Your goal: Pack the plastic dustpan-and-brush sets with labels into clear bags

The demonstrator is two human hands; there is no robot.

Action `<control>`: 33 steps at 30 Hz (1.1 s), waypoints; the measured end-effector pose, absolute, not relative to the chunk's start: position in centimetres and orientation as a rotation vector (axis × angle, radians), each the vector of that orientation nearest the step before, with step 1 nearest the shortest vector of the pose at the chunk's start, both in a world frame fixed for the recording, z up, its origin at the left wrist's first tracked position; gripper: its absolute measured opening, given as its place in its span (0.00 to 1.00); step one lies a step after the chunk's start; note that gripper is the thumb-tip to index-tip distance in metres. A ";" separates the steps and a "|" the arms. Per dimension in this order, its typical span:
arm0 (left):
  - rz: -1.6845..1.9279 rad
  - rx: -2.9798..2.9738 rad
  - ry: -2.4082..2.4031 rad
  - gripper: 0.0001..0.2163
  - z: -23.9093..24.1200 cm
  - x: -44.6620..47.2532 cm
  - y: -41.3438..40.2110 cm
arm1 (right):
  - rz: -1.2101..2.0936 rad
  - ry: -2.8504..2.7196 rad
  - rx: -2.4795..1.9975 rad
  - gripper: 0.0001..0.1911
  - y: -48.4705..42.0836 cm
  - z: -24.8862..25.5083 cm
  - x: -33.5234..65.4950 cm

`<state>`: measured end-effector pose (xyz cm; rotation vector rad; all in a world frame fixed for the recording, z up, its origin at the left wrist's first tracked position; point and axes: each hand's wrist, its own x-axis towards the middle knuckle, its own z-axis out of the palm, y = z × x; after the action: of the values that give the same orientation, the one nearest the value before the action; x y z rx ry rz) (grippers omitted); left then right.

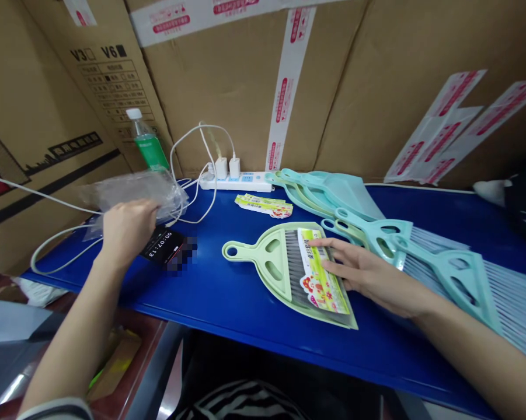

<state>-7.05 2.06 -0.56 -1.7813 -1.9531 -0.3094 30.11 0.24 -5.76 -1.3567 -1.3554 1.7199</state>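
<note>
My left hand (129,224) is closed at the near edge of a clear plastic bag (135,189), pinching it above the table. A light green dustpan (240,252) lies on the blue table with its handle to the left. Nested in it is a matching green brush (275,252) with grey bristles. A printed yellow-green and white card (321,277) lies across the bristles. My right hand (370,274) rests its outstretched fingers on the card's right edge; its thumb is mostly hidden.
More brushes (450,268) and dustpans (350,189) in blue-green lie at right. Spare cards (263,205) sit near a white power strip (249,182) with cables. A phone (163,248) and a green-labelled bottle (151,146) are at left. Cardboard boxes (227,76) wall the back.
</note>
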 end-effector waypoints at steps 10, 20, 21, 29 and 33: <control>-0.228 -2.285 -1.283 0.16 -4.2 -3.9 -2.9 | 1.556 -1.452 -1.313 0.36 -0.1 -5.3 30.0; -0.254 -2.625 -0.973 0.14 -4.5 -2.3 -5.0 | 1.415 -1.439 -1.276 0.32 -1.0 -3.0 30.6; -0.243 -2.672 -0.951 0.14 -4.5 -2.0 -5.1 | 1.418 -1.437 -1.281 0.32 -1.1 -2.9 30.6; -0.072 -2.925 -0.923 0.11 -4.1 -0.4 -4.4 | 1.357 -1.568 -1.371 0.39 -0.5 -3.2 31.6; -0.048 -3.050 -0.892 0.12 -3.6 -0.3 -3.4 | 1.269 -1.626 -1.441 0.40 -0.1 -3.5 32.4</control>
<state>-0.34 -3.44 -3.58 -3.0501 -0.8921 -0.0481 32.44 -0.10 -3.48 -1.4414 -1.6257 1.2685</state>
